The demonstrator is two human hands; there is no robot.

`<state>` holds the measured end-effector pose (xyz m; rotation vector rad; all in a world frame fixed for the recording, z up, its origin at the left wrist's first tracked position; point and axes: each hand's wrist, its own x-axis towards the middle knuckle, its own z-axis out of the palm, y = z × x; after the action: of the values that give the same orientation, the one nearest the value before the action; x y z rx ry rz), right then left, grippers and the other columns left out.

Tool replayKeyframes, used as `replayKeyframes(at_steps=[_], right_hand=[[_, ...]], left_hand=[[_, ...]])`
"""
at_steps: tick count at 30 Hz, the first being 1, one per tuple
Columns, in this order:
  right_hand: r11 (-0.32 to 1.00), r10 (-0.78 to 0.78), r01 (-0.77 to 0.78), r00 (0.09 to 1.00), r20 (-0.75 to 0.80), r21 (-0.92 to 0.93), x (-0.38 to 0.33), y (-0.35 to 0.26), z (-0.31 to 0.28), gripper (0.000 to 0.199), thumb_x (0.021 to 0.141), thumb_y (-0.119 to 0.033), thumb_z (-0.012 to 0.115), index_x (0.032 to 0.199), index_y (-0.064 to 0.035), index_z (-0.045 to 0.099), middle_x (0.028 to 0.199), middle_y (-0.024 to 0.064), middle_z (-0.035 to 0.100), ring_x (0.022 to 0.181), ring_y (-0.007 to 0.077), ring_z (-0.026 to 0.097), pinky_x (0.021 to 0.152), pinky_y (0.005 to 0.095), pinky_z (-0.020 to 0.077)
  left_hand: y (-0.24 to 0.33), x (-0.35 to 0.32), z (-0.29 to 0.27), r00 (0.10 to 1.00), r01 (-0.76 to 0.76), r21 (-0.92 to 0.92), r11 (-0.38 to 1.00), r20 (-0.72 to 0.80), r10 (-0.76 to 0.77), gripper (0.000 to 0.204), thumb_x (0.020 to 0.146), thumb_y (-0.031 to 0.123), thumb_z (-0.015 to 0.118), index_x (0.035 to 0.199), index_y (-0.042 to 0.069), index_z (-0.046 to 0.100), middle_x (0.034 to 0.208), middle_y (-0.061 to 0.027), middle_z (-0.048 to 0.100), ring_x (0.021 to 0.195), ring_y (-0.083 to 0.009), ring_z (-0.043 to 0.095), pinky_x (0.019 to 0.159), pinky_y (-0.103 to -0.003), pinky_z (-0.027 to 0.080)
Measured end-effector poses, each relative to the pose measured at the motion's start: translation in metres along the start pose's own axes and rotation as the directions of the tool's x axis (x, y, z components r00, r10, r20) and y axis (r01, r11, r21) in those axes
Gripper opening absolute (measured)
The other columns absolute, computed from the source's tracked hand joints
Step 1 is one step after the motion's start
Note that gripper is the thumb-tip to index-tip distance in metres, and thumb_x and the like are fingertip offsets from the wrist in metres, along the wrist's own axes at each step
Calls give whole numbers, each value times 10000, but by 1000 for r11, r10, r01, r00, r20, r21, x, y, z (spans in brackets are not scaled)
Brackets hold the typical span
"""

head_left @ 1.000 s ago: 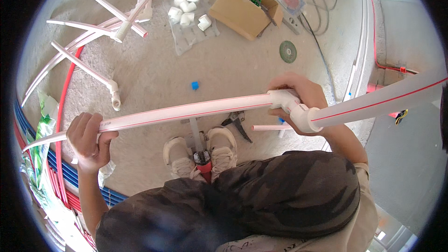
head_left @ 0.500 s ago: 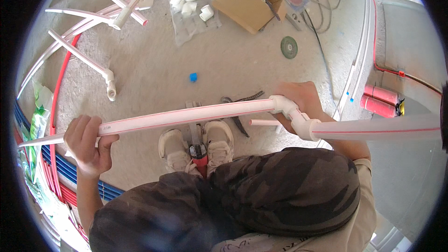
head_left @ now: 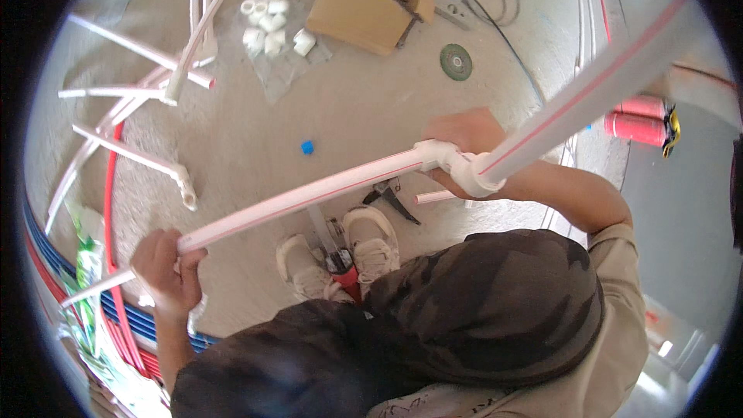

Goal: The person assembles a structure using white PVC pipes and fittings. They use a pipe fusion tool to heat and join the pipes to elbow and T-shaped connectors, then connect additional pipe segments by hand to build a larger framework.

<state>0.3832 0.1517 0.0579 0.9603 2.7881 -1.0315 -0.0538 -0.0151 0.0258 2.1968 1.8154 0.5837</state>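
Note:
A long white plastic pipe (head_left: 309,193) with a red stripe slants across in front of my knees. My left hand (head_left: 169,267) is wrapped round it near its left end. At its right end sit joined white elbow fittings (head_left: 457,166), and from them a second striped pipe (head_left: 580,89) rises toward the upper right. My right hand (head_left: 468,130) is closed round the fittings from behind, its fingers partly hidden by them. Below the pipe, a tool with a red and black body (head_left: 340,265) stands between my shoes.
White fittings (head_left: 272,22) lie on a plastic bag beside an open cardboard box (head_left: 364,11). A green grinding disc (head_left: 456,62), a blue cap (head_left: 307,147) and red cylinders (head_left: 638,128) rest around. More white pipes (head_left: 128,151) and blue tubing (head_left: 139,321) are on the left.
The right-hand pipe has swung from nearly level to pointing up and right. The long pipe's left end has dropped and its right end has risen, both hands still gripping. My view has also turned slightly.

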Motion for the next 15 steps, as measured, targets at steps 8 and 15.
replayKeyframes(at_steps=[8, 15], right_hand=[[997, 65, -67, 996, -63, -26, 3, 5, 5, 182, 685, -211, 788, 815, -117, 702, 761, 148, 676, 756, 401, 668, 691, 492, 524], [998, 68, -68, 998, 3, 7, 1, 8, 2, 183, 787, -141, 785, 865, -56, 643, 804, 116, 642, 761, 352, 657, 675, 431, 512]], left_hand=[[3, 7, 10, 1000, 7, -52, 999, -17, -8, 428, 905, 382, 735, 782, 10, 563, 623, -122, 421, 530, -310, 449, 525, -421, 300], [6, 10, 7, 1000, 25, -66, 997, 9, -25, 364, 877, 306, 760, 792, 5, 574, 621, -121, 437, 528, -305, 463, 515, -418, 299]])
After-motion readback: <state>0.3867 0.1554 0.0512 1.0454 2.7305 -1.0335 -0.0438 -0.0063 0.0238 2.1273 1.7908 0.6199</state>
